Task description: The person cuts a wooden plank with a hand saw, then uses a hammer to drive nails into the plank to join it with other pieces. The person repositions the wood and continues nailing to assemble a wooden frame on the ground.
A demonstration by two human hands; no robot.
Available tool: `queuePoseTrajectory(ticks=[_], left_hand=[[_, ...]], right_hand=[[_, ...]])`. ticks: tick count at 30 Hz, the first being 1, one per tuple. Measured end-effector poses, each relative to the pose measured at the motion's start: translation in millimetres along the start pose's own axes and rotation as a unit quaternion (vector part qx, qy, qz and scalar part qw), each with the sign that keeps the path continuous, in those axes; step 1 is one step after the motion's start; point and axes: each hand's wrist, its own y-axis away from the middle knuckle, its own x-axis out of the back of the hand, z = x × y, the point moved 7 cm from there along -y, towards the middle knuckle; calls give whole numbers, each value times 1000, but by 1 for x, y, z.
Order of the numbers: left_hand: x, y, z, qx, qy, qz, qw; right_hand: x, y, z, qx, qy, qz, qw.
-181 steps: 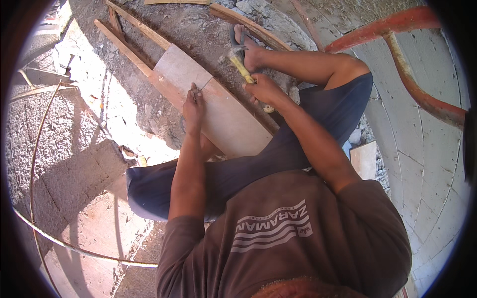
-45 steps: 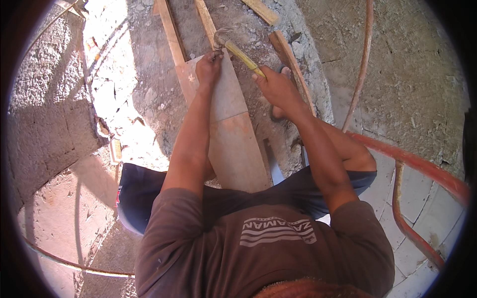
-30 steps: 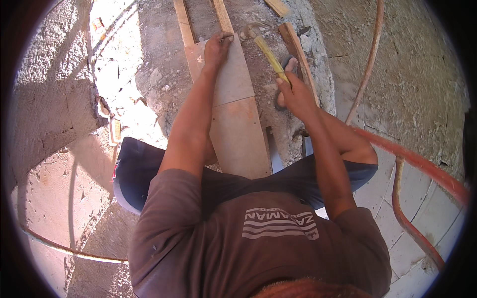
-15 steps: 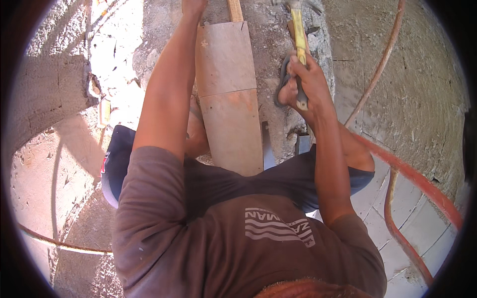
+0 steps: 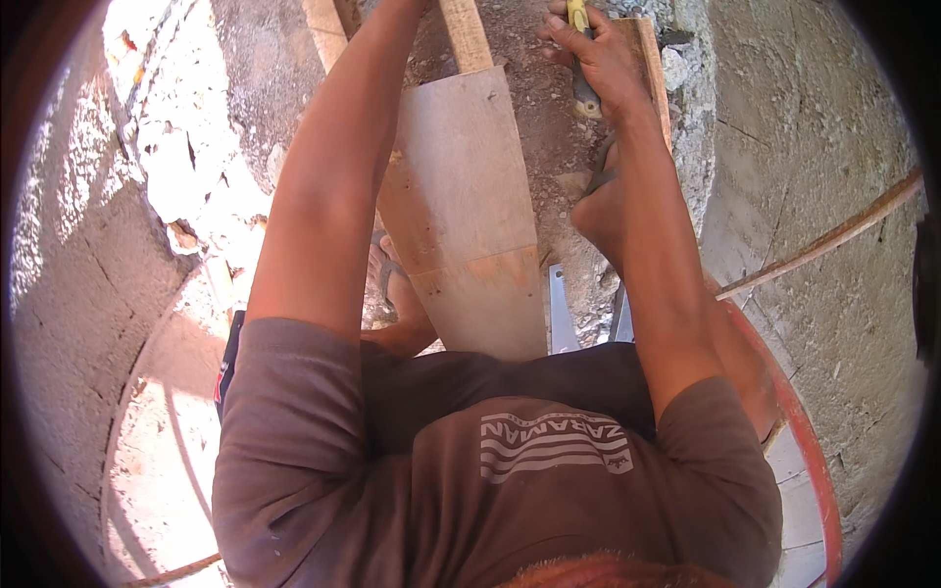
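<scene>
My right hand [image 5: 610,69] is closed round the dark and yellow handle of a hammer [image 5: 586,98]. The hammer's head lies beyond the upper edge of the picture. My left arm stretches forward past the left side of a long board [image 5: 466,157], and the hand itself is cut off by the top edge. That board lies lengthwise between my legs, with a seam across it and a narrow wooden strip [image 5: 467,34] running on from its far end. Beside my right hand lies another piece of wood [image 5: 655,78].
A pale, flat metal blade [image 5: 562,314] lies right of the board, near my thigh. Broken rubble [image 5: 186,167] covers the ground at left. At right, a reddish hose or pipe [image 5: 806,431] curves past my knee, and a brownish one [image 5: 833,235] crosses the rough concrete.
My right hand has moved forward with the hammer, whose head has left the picture. My left hand has gone out past the top edge. The view has shifted, showing more wood on both sides.
</scene>
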Motion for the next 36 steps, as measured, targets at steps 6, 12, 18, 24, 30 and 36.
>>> queuePoseTrajectory(ticks=[6, 12, 18, 24, 30, 36], left_hand=[[10, 16, 6, -39, 41, 19, 998], [16, -3, -1, -79, -16, -26, 996], [49, -1, -23, 9, 210, -64, 976], [109, 9, -4, -17, 191, -129, 973], [214, 15, 62, -273, 226, -72, 932], [213, 86, 91, -225, 141, -189, 945]], right_hand=[[23, 24, -36, 33, 7, -4, 999], [29, 48, -77, 66, -29, 32, 997], [49, 112, -147, 131, 40, 53, 989], [68, 191, -159, 160, -10, 16, 987], [89, 271, -105, 95, 0, 48, 994], [80, 322, -49, 46, -89, 45, 994]])
